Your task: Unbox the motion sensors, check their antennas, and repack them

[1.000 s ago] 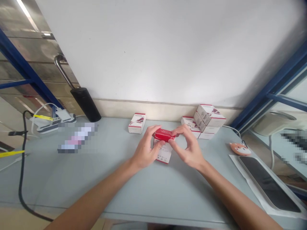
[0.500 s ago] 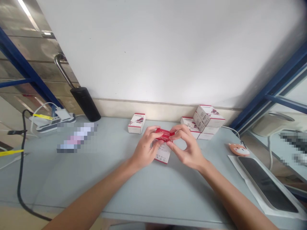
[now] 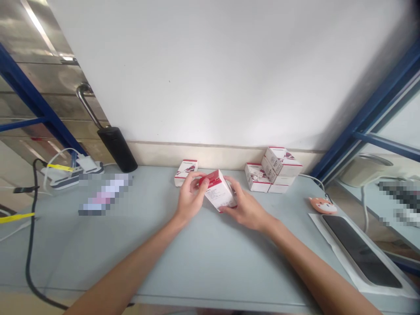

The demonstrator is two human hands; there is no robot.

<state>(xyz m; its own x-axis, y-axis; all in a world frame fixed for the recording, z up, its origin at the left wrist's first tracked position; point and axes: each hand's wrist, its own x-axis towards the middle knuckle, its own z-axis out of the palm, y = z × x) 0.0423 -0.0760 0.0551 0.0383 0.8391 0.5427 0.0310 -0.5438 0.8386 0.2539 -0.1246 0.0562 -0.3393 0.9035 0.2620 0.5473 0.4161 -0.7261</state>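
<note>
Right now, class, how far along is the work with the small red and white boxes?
Done, seemingly: closed red and white cardboard boxes sit stacked by the wall, and a lone box stands apart. In hand: the left hand and right hand hold a matching box tilted, its red end flap seemingly shut. Left: that box is not yet set among the others.

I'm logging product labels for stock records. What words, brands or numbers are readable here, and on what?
No text reads for certain.
Box held between the left hand and right hand: print on its red and white faces, too blurred.
Single box behind it: print too small.
Stacked boxes by the wall: print too small.
Yellow tag on the cable: no legible writing.
</note>
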